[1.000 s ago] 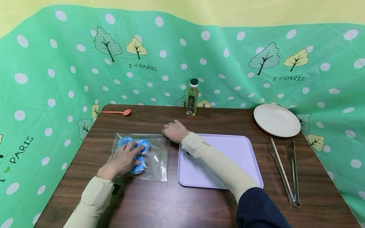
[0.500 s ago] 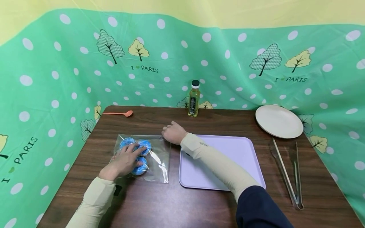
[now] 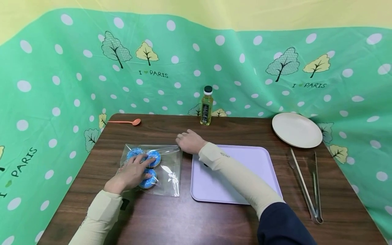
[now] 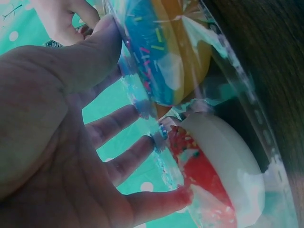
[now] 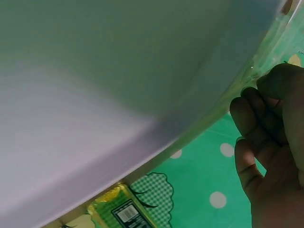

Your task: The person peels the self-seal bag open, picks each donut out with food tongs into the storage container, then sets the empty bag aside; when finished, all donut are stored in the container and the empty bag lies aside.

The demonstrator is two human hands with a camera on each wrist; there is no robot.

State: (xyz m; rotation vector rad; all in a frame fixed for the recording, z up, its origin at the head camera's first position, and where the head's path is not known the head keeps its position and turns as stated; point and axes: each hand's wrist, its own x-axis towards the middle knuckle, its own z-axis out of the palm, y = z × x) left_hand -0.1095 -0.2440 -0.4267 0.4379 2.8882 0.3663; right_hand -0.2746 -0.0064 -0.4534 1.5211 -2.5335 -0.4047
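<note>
A clear plastic bag (image 3: 168,166) lies flat on the table at left centre, with several ring donuts inside. Blue icing covers the donuts (image 3: 155,157) that show in the head view. Up close in the left wrist view are a blue donut with sprinkles (image 4: 154,52) and a red-iced donut (image 4: 204,173). My left hand (image 3: 130,173) rests over them, fingers spread, touching the bag from above. At the bag's far right corner, my right hand (image 3: 191,142) pinches the plastic between thumb and forefinger; its other fingers are loosely bent in the right wrist view.
A lilac tray (image 3: 211,190) lies right of the bag, under my right forearm. Behind stands an oil bottle (image 3: 206,110). An orange spoon (image 3: 134,121) is at the back left. To the right are a white plate (image 3: 297,130) and metal tongs (image 3: 306,192).
My right hand has shifted slightly to the right at the bag's corner. My left hand keeps its place on the donuts.
</note>
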